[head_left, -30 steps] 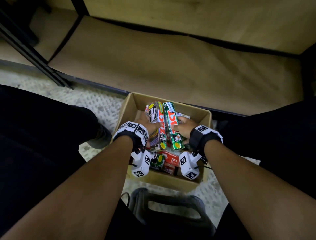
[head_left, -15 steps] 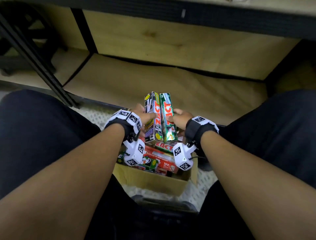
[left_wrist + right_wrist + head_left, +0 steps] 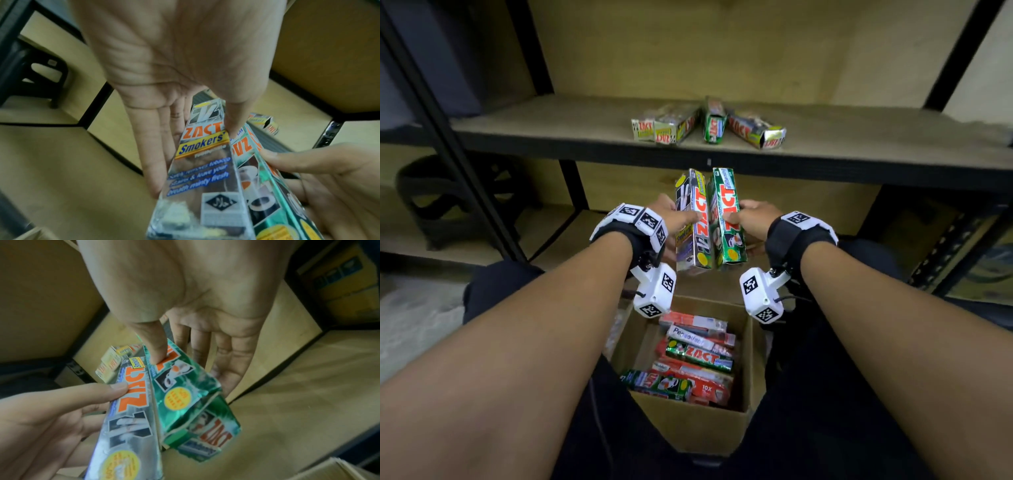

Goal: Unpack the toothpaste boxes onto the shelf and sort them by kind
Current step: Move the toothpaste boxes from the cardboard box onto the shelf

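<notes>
My left hand (image 3: 674, 222) grips a silver ZACT Smokers box (image 3: 693, 222), thumb on top and fingers (image 3: 156, 154) along its side. My right hand (image 3: 748, 219) grips a green ZACT box (image 3: 726, 219) pressed against the silver box; in the right wrist view another green box face (image 3: 209, 434) shows beneath it. Both boxes hang in the air just below the shelf board (image 3: 551, 126). On that board lie silver ZACT boxes (image 3: 664, 128), one green box (image 3: 714, 125) and another silver box (image 3: 756, 132). Below, the open carton (image 3: 688, 431) holds several red, white and green boxes (image 3: 698, 356).
Black shelf uprights (image 3: 448, 137) stand at the left, and a black stool (image 3: 448, 205) sits behind them. A dark edge rail (image 3: 825, 168) fronts the shelf board. My knees flank the carton. Bare board lies left and right of the shelved boxes.
Both hands have lifted the silver and green boxes out of the carton, up toward the shelf. The head view has tilted up, bringing the shelved boxes into sight.
</notes>
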Demonstrator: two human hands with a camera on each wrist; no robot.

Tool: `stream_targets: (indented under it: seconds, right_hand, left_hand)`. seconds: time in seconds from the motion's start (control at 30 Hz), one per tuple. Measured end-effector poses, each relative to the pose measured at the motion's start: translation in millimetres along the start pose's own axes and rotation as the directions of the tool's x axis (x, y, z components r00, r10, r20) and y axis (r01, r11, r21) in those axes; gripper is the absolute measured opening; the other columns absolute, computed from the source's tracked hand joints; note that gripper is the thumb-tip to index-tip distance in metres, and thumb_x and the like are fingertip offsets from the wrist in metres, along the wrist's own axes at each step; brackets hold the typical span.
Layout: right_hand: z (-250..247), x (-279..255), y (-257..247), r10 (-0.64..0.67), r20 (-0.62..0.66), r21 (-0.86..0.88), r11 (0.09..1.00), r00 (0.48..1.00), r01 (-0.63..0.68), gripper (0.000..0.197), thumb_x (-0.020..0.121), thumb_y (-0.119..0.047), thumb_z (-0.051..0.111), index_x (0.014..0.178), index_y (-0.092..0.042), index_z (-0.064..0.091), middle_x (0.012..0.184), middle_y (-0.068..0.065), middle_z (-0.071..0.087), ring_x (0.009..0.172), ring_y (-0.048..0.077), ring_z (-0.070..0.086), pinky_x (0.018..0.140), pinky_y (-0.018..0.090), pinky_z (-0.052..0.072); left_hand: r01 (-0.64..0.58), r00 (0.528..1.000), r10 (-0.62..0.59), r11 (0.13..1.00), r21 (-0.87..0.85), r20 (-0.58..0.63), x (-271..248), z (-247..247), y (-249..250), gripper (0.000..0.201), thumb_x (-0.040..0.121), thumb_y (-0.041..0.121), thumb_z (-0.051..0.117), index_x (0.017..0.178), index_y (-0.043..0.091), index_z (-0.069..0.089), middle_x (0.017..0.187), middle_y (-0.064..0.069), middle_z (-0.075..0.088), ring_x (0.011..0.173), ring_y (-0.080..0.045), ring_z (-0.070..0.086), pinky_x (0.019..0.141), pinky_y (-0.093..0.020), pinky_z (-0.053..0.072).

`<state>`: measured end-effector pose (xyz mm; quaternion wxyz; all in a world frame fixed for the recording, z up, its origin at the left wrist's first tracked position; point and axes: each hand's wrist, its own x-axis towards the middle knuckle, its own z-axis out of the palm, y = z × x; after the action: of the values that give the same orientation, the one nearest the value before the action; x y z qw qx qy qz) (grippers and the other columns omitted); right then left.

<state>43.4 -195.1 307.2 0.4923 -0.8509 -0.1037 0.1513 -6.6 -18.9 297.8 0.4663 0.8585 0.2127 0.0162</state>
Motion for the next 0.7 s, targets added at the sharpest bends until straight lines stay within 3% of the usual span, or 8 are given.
stream_targets:
  seconds: [0.07, 0.17, 0.3, 0.37, 0.43, 0.57, 0.63, 0.7]
  right_hand:
    - [-16, -5, -16, -0.016, -0.028, -0.004, 1.000, 0.999, 0.015, 0.027, 0.094, -0.024, 0.061, 0.120, -0.016, 0.064, 0.110, 0.001, 0.067, 0.093, 0.021, 0.063, 0.072, 0.021, 0.052]
    - [-37, -11, -38, -0.026, -0.061, -0.004, 1.000, 0.998, 0.026, 0.025, 0.092, -0.029, 0.062, 0.113, -0.017, 0.067, 0.110, 0.004, 0.069, 0.097, 0.026, 0.066, 0.088, 0.040, 0.055]
    - [-63, -15, -63, -0.052, -0.112, -0.030, 0.998, 0.992, 0.049, 0.032, 0.092, -0.032, 0.062, 0.117, -0.012, 0.064, 0.111, 0.009, 0.068, 0.094, 0.032, 0.068, 0.078, 0.045, 0.059]
    - [-76, -12, -74, -0.050, -0.134, -0.021, 0.999, 0.990, 0.047, 0.031, 0.093, -0.029, 0.061, 0.119, -0.011, 0.063, 0.109, 0.009, 0.066, 0.085, 0.030, 0.066, 0.067, 0.037, 0.057]
    - [-90, -6, -84, -0.079, -0.159, -0.044, 0.996, 0.984, 0.073, 0.030, 0.094, -0.027, 0.061, 0.120, -0.013, 0.062, 0.104, 0.007, 0.064, 0.081, 0.024, 0.061, 0.068, 0.033, 0.053]
    - [-117, 15, -100, -0.152, -0.181, -0.198, 0.973, 0.972, 0.116, 0.035, 0.094, -0.030, 0.061, 0.123, -0.011, 0.062, 0.113, 0.003, 0.066, 0.096, 0.022, 0.062, 0.080, 0.031, 0.048]
    - [-129, 28, -106, -0.152, -0.165, -0.249, 0.963, 0.974, 0.108, 0.037, 0.094, -0.031, 0.060, 0.126, -0.011, 0.060, 0.122, 0.005, 0.064, 0.103, 0.025, 0.063, 0.084, 0.034, 0.051]
    - [-140, 41, -110, -0.125, -0.161, -0.214, 0.973, 0.979, 0.089, 0.040, 0.094, -0.030, 0.060, 0.130, -0.013, 0.056, 0.128, 0.009, 0.061, 0.099, 0.025, 0.062, 0.075, 0.035, 0.054]
  left_hand:
    - [-0.040, 0.999, 0.040, 0.999, -0.017, -0.011, -6, -9, 22, 0.053, 0.079, 0.048, 0.075, 0.105, 0.011, 0.047, 0.101, -0.011, 0.058, 0.088, -0.031, 0.066, 0.073, -0.057, 0.058]
    - [-0.066, 0.997, 0.065, 0.998, -0.015, -0.033, -14, -22, 53, 0.058, 0.080, 0.047, 0.074, 0.116, 0.012, 0.045, 0.102, -0.013, 0.056, 0.087, -0.034, 0.067, 0.064, -0.056, 0.059]
    - [-0.142, 0.988, 0.146, 0.987, 0.071, -0.057, -13, -31, 90, 0.058, 0.072, 0.060, 0.071, 0.102, 0.015, 0.049, 0.093, -0.010, 0.061, 0.082, -0.035, 0.071, 0.077, -0.053, 0.059]
    - [-0.184, 0.979, 0.190, 0.980, 0.079, -0.078, -8, -32, 109, 0.045, 0.073, 0.056, 0.071, 0.081, 0.020, 0.045, 0.081, -0.002, 0.049, 0.079, -0.024, 0.062, 0.077, -0.048, 0.058]
    - [-0.205, 0.974, 0.212, 0.975, 0.084, -0.085, -3, -30, 126, 0.043, 0.076, 0.050, 0.069, 0.072, 0.023, 0.037, 0.076, -0.003, 0.041, 0.077, -0.023, 0.053, 0.075, -0.044, 0.054]
    - [-0.217, 0.967, 0.227, 0.971, 0.096, -0.113, 25, -26, 152, 0.058, 0.064, 0.062, 0.066, 0.098, 0.016, 0.056, 0.089, -0.012, 0.061, 0.090, -0.034, 0.068, 0.082, -0.051, 0.057]
    - [-0.228, 0.962, 0.243, 0.966, 0.120, -0.122, 46, -25, 162, 0.064, 0.059, 0.067, 0.063, 0.096, 0.016, 0.059, 0.090, -0.017, 0.068, 0.087, -0.035, 0.070, 0.077, -0.051, 0.058]
    - [-0.236, 0.959, 0.252, 0.963, 0.131, -0.126, 66, -24, 173, 0.066, 0.054, 0.072, 0.060, 0.089, 0.016, 0.057, 0.090, -0.020, 0.071, 0.082, -0.037, 0.072, 0.075, -0.054, 0.058]
